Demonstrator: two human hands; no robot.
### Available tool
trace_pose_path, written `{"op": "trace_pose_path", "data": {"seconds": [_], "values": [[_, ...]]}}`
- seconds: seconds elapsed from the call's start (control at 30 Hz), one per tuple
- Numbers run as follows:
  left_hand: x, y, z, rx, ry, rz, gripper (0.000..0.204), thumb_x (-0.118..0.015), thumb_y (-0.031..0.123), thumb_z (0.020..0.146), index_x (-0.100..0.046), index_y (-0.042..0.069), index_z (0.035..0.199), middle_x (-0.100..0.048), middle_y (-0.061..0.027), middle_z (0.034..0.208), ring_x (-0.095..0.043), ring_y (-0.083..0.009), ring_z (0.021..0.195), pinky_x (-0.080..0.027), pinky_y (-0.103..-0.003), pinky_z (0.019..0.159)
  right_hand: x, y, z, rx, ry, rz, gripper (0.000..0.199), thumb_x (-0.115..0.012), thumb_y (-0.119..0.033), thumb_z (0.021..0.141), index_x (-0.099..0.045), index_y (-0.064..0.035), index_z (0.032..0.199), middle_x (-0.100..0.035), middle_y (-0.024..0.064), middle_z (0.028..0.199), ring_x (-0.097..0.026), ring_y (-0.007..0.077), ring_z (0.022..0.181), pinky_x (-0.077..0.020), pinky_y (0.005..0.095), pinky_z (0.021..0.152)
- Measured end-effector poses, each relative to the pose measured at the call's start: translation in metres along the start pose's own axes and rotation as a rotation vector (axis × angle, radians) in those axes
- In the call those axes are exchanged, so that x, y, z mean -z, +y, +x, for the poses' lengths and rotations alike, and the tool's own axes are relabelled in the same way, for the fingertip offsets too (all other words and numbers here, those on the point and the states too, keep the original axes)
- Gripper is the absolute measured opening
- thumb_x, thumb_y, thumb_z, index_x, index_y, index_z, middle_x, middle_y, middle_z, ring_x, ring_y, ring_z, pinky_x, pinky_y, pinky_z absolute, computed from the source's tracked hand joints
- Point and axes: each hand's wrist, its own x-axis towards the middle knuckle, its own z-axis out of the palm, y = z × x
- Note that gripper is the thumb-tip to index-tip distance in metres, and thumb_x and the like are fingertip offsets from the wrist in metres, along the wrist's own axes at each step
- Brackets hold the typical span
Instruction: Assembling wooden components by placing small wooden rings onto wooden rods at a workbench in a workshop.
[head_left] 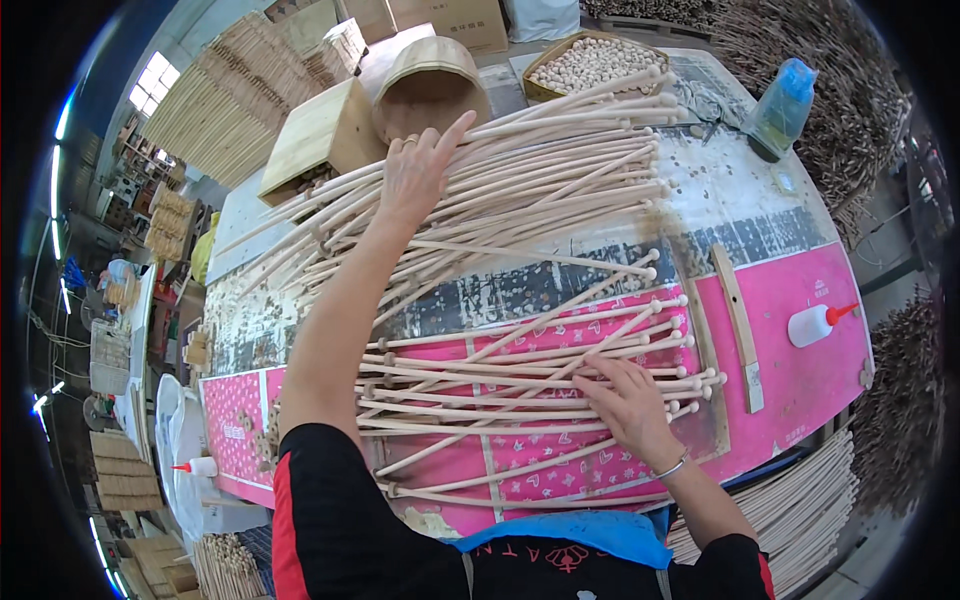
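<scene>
My left arm reaches across to a far pile of thin pale wooden sticks [560, 165] with round knobs at their right ends. On that pile rests my left hand [418, 178], its index finger stretched out and no stick clearly gripped. Closer to me, a looser bunch of knobbed sticks [520, 408] lies on the pink printed table cover [780, 300]; some carry a small wooden disc near the left end. My right hand [632, 408] lies over this bunch by the knobs, fingers extended and touching the sticks. Its thumb side is partly hidden.
At the back stand a box of small wooden balls [600, 68] and two wooden containers, one a tub [432, 92]. To the right are a blue-topped bottle [783, 110], a white glue bottle [810, 326] and a wooden strip [738, 330]. Stick bundles [800, 500] lie beyond the table's edge.
</scene>
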Motion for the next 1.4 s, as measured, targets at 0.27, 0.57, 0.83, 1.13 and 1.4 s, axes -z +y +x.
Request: {"op": "trace_pose_path", "data": {"seconds": [0.27,0.57,0.83,1.13,1.4], "values": [[-0.090,-0.019,-0.034,0.085,-0.206,-0.132,0.111,-0.071,0.070,0.074,-0.019,0.030,0.163,-0.039,-0.0127,0.157,-0.036,-0.0327,0.146,-0.026,-0.065,0.117,-0.003,0.001,0.004,-0.017,-0.001,-0.011,0.040,-0.070,-0.011,0.086,-0.070,-0.0148,0.126,-0.061,0.0107,0.137,-0.059,0.0313,0.120,-0.0440,0.0426,0.100],[-0.067,-0.024,-0.071,0.085,-0.025,-0.105,0.105,-0.070,0.065,0.077,-0.024,0.024,0.162,-0.024,-0.0096,0.166,-0.023,-0.0329,0.153,-0.021,-0.066,0.118,0.020,-0.005,0.020,-0.052,0.026,0.026,0.038,-0.070,-0.010,0.088,-0.068,-0.0119,0.126,-0.062,0.0110,0.133,-0.059,0.0310,0.116,-0.0428,0.0482,0.100],[-0.007,0.000,-0.149,0.022,-0.231,-0.139,0.130,-0.084,0.061,0.054,-0.023,0.026,0.163,-0.015,-0.0106,0.169,-0.014,-0.0336,0.156,-0.010,-0.070,0.120,0.017,0.048,0.143,0.006,-0.057,0.277,0.027,-0.066,-0.009,0.093,-0.070,-0.0079,0.120,-0.070,0.0138,0.116,-0.065,0.0324,0.105,-0.0513,0.0405,0.090],[-0.035,-0.067,-0.149,0.170,-0.096,0.024,0.116,-0.084,0.050,0.065,-0.024,0.030,0.162,-0.026,-0.0034,0.167,-0.025,-0.0258,0.153,-0.022,-0.059,0.121,-0.004,0.163,0.245,-0.152,-0.017,0.191,0.030,-0.067,-0.023,0.096,-0.072,-0.0058,0.120,-0.075,0.0077,0.102,-0.069,0.0192,0.090,-0.0536,0.0345,0.086],[-0.047,-0.079,-0.168,0.103,-0.159,0.047,0.106,-0.079,0.045,0.073,-0.023,0.031,0.162,-0.026,-0.0017,0.167,-0.025,-0.0259,0.153,-0.025,-0.057,0.121,0.005,0.132,0.204,-0.282,0.026,0.402,0.024,-0.067,-0.021,0.094,-0.072,-0.0054,0.112,-0.073,0.0049,0.088,-0.065,0.0120,0.077,-0.0523,0.0291,0.069]]}}
